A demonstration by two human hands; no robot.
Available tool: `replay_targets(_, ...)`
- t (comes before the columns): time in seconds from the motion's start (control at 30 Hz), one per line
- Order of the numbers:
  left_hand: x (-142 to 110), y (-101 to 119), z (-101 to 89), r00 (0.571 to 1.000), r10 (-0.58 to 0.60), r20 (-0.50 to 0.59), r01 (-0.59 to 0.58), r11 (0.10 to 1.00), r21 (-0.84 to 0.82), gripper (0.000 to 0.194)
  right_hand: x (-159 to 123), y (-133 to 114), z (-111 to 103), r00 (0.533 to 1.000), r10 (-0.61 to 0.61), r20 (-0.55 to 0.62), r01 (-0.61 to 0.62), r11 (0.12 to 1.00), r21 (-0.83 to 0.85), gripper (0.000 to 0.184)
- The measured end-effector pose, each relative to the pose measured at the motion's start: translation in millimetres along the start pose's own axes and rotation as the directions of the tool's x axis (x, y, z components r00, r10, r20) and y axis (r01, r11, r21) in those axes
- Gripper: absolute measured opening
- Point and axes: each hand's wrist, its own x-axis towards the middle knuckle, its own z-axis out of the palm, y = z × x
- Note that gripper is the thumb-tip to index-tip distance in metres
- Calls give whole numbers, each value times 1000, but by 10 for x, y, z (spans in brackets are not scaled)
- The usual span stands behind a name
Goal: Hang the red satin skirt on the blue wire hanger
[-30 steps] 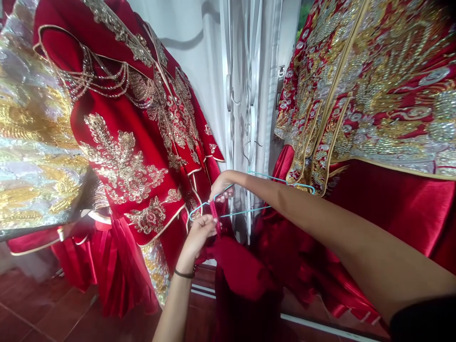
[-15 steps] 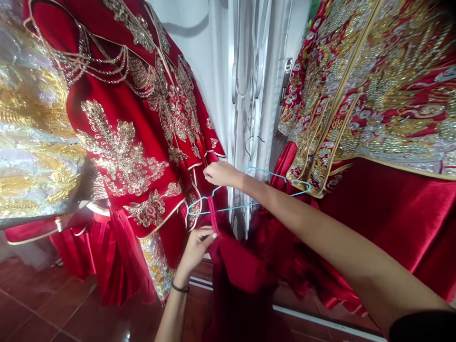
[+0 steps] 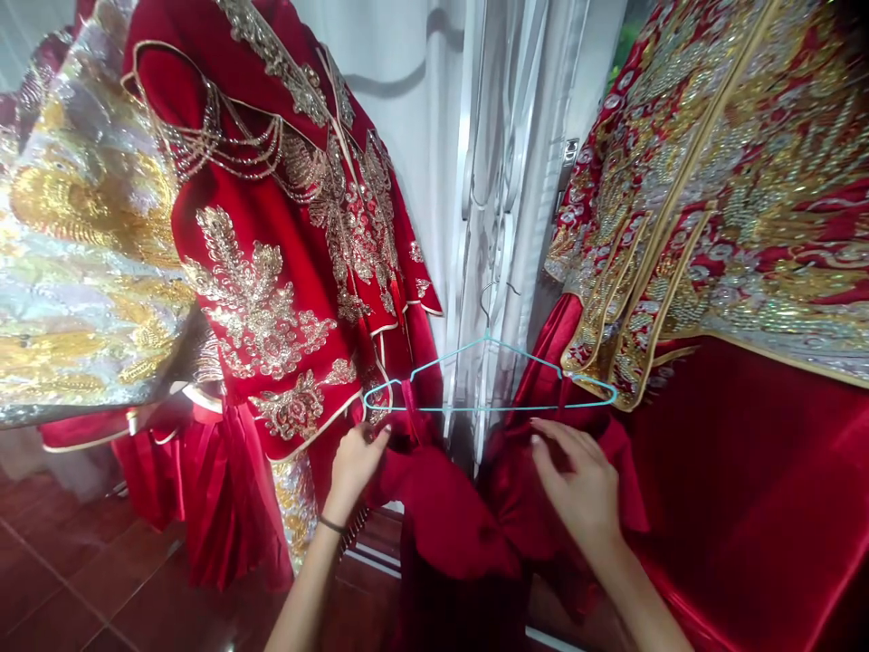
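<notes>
A thin teal wire hanger (image 3: 489, 380) hangs by its hook on a white metal window grille (image 3: 499, 172). A red satin garment (image 3: 448, 516) droops below it, with one strap looped over the hanger's left end. My left hand (image 3: 353, 462) is closed on the red cloth just under that end. My right hand (image 3: 577, 480) rests on the red fabric below the hanger's right side, fingers bent and partly apart, pressing into the cloth.
A red jacket with gold and silver embroidery (image 3: 285, 263) hangs at the left, beside a gold and silver garment (image 3: 81, 272). Another heavily embroidered red robe (image 3: 733, 199) fills the right. Dark red floor tiles (image 3: 74, 598) lie below.
My right hand has let go of the hanger's left part and dropped to the red cloth on the right. My left hand moved down from the strap to the cloth. The view shifted left.
</notes>
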Motion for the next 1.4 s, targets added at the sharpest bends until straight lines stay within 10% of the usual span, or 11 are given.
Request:
replay_targets(0.2, 240, 243, -382, 993, 114, 42, -121, 951, 284, 22, 303, -609, 581, 938, -209, 275, 145, 961, 237, 24)
replay_targets(0.43, 487, 416, -734, 991, 113, -76, -55, 842, 536, 24, 312, -471, 1055, 901, -74, 428, -39, 967, 251, 18)
replay_targets(0.8, 419, 1146, -534, 928, 372, 15, -317, 769, 555, 19, 270, -578, 1019, 901, -46, 431, -109, 939, 327, 20)
replay_targets(0.97, 467, 1057, -385, 887, 446, 121, -463, 858, 225, 34, 246, -566, 1079, 914, -46, 404, -80, 954, 289, 22)
replay_targets(1.17, 434, 886, -41, 846, 527, 77, -528, 810, 256, 41, 206, -240, 445, 998, 58, 38, -64, 986, 157, 26)
replay_targets(1.27, 489, 844, -33, 827, 555, 92, -559, 793, 240, 37, 217, 166, -49, 862, 469, -192, -505, 828, -244, 37)
replay_targets(1.4, 641, 794, -162, 758, 629, 173, -651, 745, 143, 33, 315, 640, -317, 681, 725, 100, -590, 624, -513, 38)
